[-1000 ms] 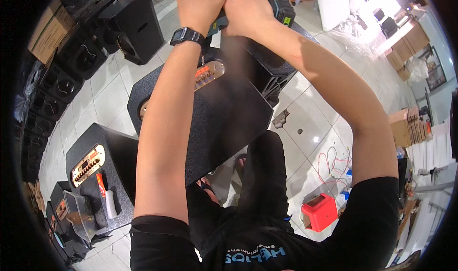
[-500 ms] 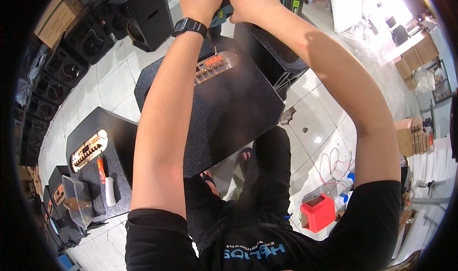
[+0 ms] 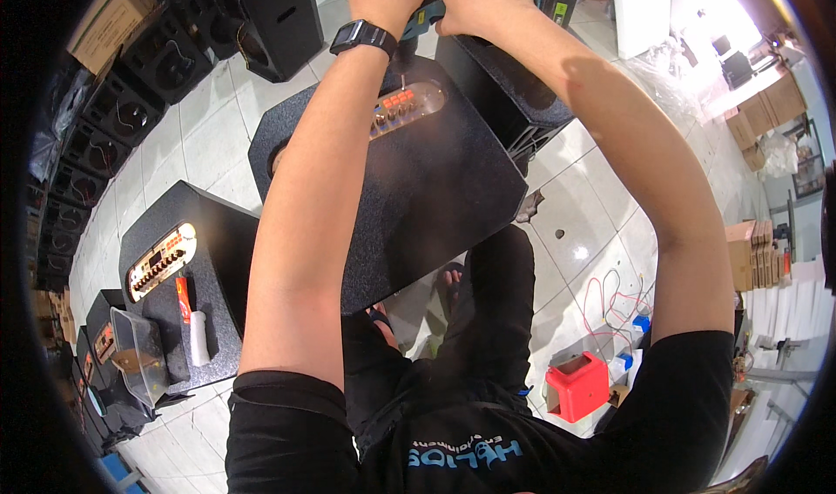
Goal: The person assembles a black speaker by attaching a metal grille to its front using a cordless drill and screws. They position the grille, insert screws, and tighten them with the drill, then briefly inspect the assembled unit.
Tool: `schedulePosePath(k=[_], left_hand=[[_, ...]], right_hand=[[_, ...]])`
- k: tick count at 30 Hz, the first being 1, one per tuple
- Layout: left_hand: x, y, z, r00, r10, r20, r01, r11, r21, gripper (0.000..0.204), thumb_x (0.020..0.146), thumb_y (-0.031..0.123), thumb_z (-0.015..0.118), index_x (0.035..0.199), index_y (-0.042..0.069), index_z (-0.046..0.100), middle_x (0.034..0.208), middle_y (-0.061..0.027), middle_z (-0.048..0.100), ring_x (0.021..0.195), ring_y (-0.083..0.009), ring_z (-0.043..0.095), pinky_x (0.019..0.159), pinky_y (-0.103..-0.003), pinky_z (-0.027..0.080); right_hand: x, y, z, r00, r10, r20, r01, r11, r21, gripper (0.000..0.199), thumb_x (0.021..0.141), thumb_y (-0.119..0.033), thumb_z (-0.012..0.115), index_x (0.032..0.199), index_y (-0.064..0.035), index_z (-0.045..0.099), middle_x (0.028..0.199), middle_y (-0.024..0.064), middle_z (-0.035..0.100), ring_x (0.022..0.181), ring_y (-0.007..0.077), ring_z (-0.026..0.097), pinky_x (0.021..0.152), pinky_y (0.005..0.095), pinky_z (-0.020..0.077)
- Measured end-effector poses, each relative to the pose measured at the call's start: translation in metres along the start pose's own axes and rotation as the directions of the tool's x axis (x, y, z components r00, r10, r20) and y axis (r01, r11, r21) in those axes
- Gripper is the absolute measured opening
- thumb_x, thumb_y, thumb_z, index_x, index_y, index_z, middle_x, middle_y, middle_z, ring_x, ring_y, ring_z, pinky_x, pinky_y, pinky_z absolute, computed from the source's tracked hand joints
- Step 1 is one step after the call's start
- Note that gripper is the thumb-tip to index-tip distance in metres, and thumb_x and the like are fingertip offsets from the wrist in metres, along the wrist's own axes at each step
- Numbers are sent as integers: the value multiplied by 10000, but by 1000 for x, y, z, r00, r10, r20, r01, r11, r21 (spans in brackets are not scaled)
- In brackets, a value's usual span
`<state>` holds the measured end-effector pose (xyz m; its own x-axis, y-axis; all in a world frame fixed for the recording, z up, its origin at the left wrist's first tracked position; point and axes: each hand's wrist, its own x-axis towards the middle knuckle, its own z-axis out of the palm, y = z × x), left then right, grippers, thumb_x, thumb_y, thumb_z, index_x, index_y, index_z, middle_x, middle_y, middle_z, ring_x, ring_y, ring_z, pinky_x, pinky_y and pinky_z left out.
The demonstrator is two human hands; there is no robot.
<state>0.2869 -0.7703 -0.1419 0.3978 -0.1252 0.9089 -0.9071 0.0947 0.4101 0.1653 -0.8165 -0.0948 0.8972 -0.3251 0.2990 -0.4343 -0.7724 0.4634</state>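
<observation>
Both my hands are up at the top edge of the view, closed around a teal and black cordless drill (image 3: 424,17). My left hand (image 3: 387,0), with a black watch at its wrist, is at the drill's front. My right hand (image 3: 482,3) wraps the handle side; the fingertips of both are partly cut off or hidden. From the drill a thin bit (image 3: 403,82) points down at the far edge of a control panel (image 3: 418,108) with orange buttons and a row of knobs. That panel lies in the top of a black speaker cabinet (image 3: 427,207), part of which my left forearm covers.
At left, a second cabinet (image 3: 218,250) carries another panel (image 3: 163,261), a white tube (image 3: 199,338) and an orange-red packet (image 3: 183,300). A clear plastic bin (image 3: 139,355) stands beside it. On the right floor lie a red box-like part (image 3: 578,388) and loose wires (image 3: 610,307). Several speakers line the far left.
The view has shifted a little, so my arms, the drill and the cabinet sit slightly higher and further right. The bit stays at the panel's far edge, and both hands keep their hold.
</observation>
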Motion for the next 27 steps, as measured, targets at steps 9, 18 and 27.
schedulePosePath(k=[9,18,27], left_hand=[[-4,-3,1,1000,0,-12,0,999,-45,468,985,257,613,626,-43,618,614,-255,587,540,-424,603,529,-497,431],[-6,-2,1,1000,-5,-15,5,999,-47,472,987,266,606,623,-34,621,618,-249,594,549,-424,606,537,-505,438],[-6,-7,6,1000,-5,-22,5,1000,21,484,986,279,602,609,-24,622,616,-250,591,561,-431,609,550,-515,449]], right_hand=[[-4,-1,-1,1000,-16,-25,16,1000,9,359,662,-352,867,879,-75,794,892,140,774,858,277,762,791,381,600],[0,-1,2,1000,3,0,-3,1000,23,372,649,-351,869,875,-65,791,894,149,772,855,289,761,787,389,600],[1,2,7,998,-21,-65,22,1000,14,394,612,-366,877,859,-72,786,858,151,760,833,302,754,765,408,597]])
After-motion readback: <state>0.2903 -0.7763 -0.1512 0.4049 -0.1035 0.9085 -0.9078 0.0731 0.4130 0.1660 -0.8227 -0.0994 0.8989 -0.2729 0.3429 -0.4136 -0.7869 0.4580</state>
